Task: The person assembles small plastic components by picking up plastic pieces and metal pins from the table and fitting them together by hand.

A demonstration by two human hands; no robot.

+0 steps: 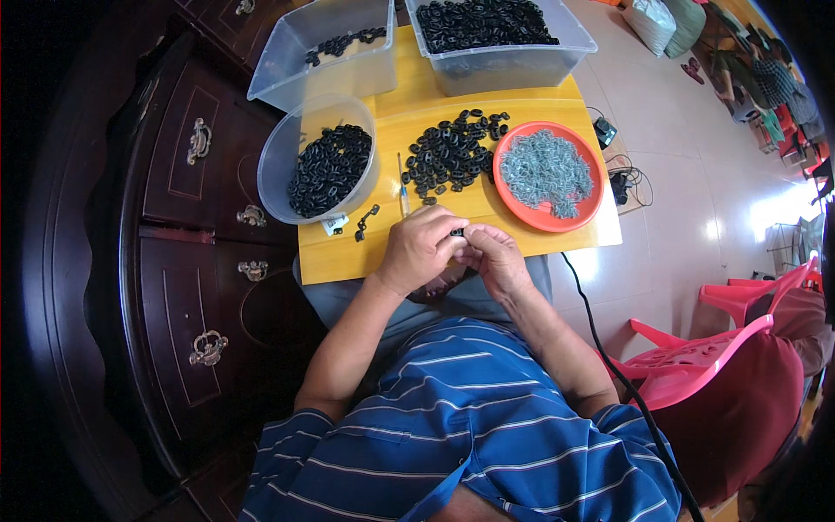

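Both hands meet at the near edge of the yellow table (335,261). Between their fingertips is a small black plastic part (457,232), mostly covered by the fingers. My left hand (417,248) is closed on one side of it, and my right hand (497,259) pinches it from the other. Beyond the hands spreads a loose pile of black oval parts (448,157). To its right an orange-red plate (519,215) holds many small silvery metal pieces (548,170). A thin tool with a blue section (404,193) lies just past my left hand.
At the left stands a round clear tub (271,178) of black parts. Two clear bins (265,78) (474,80) sit at the back, both holding black pieces. A few joined black pieces (365,224) lie near the tub. Dark drawers line the left; a pink chair (687,361) and a black cable are right.
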